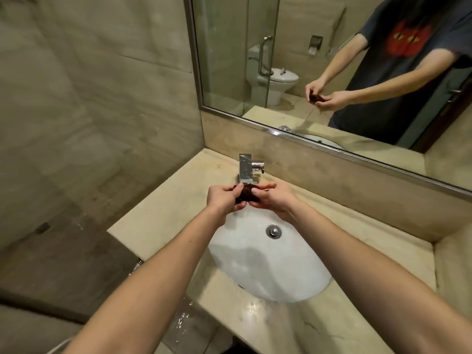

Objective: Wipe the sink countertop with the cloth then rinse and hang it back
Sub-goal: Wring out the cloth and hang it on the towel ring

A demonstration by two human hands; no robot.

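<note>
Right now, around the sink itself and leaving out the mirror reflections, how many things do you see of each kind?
Square chrome faucet: 1
White oval undermount basin: 1
Round chrome drain stopper: 1
Dark brown bunched cloth: 1, held between the left hand and right hand
Bare hands: 2
Total: 6

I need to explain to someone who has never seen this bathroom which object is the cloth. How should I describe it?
Start at the white oval sink set into the beige stone countertop, and look to its far rim, just below the square chrome faucet. There the left hand and the right hand meet, holding the cloth bunched between them. It is the only dark brown thing there.
</note>
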